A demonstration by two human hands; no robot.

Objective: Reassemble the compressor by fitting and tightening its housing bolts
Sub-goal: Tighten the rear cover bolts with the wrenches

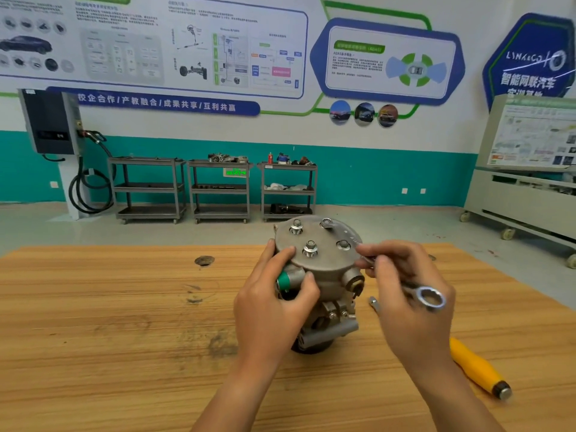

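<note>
While the left hand (pixel 274 294) clasps the side of the compressor (pixel 321 275), fingers curled by its green-capped port, the unit stands on end at mid-surface (pixel 93 307), in my judgement braced against turning. Two cover bolts (pixel 310 248) stand proud. The right hand (pixel 402 325) grasps a wrench (pixel 431 297), its far end angled toward a lower bolt (pixel 343 244); engagement is blurred.

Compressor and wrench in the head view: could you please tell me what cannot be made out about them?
Head view throughout:
Near-left side of the compressor: covered by the left hand.
Shank of the wrench: blurred, wrapped by the right hand.
The small metal piece on the table: too small, partly behind the right hand.
</note>
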